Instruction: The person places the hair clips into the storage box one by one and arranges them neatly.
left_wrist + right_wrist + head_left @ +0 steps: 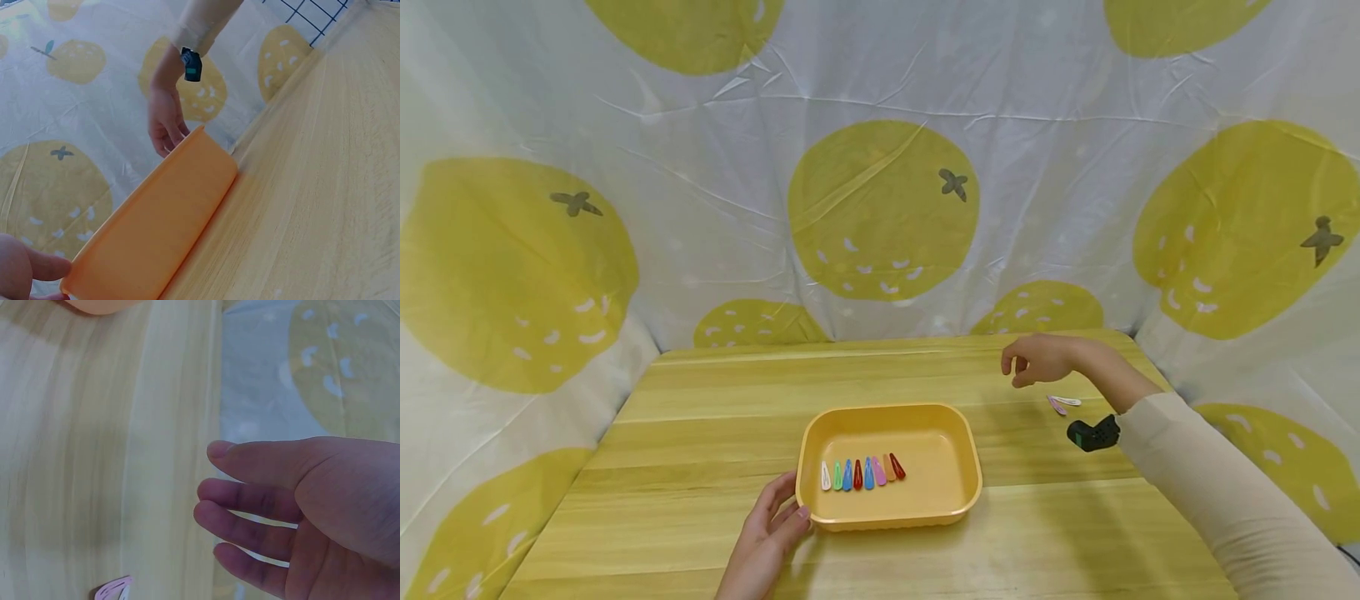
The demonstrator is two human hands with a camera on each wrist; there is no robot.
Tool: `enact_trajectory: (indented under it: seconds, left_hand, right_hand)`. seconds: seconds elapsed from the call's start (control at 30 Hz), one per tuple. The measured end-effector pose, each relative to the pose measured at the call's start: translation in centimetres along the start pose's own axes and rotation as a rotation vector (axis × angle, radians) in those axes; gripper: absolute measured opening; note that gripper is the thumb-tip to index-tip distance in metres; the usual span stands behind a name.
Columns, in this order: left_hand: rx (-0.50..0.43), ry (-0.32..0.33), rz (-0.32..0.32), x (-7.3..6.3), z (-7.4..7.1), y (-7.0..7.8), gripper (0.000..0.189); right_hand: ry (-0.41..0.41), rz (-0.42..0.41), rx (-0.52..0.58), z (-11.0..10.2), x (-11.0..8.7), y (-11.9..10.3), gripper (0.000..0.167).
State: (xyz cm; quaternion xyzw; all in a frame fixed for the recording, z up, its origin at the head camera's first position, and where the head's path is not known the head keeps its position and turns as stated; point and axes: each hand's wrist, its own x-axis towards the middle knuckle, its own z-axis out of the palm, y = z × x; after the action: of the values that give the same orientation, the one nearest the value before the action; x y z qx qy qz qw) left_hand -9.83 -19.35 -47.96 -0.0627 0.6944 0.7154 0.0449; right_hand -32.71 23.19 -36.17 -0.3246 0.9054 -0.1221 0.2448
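A yellow-orange plastic tray point(934, 493) sits on the table, holding a row of several snap hair clips in white, green, blue, red, pink and orange, among them a blue hair clip point(847, 475). My left hand point(766, 529) grips the tray's near left corner, thumb at the rim. The left wrist view shows the tray's outer wall point(156, 219). Over the table to the tray's right, my right hand point(1041, 360) hovers with loosely bent fingers and nothing in them. Nearest to it lie a pink hair clip point(1057, 406) and a white hair clip point(1067, 401), close together.
The wooden table point(685, 467) extends around the tray. A white curtain point(715, 208) printed with yellow fruit hangs behind it and at both sides. A black device point(1093, 433) is worn on the right wrist. A dark wire grid point(312, 15) shows in the left wrist view.
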Motion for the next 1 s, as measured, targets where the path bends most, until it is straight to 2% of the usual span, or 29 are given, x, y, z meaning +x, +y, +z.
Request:
enact_trajectory:
  seconds: [0.47, 0.63, 0.83, 1.0]
  left_hand:
    - [-0.004, 0.003, -0.005, 0.0, 0.1, 0.2, 0.059]
    - [-0.011, 0.007, -0.004, 0.0, 0.1, 0.2, 0.058]
    - [-0.027, 0.003, 0.000, -0.1, 0.1, 0.1, 0.058]
    - [-0.031, 0.004, 0.002, -0.1, 0.2, 0.1, 0.057]
  right_hand:
    - [0.013, 0.054, 0.041, 1.0, -1.1, 2.5, 0.021]
    - [0.015, 0.059, 0.068, 1.6, -1.2, 3.3, 0.021]
    - [0.039, 0.056, 0.047, 2.2, -1.3, 4.1, 0.021]
    - [0.042, 0.069, 0.087, 2.9, -1.5, 4.9, 0.022]
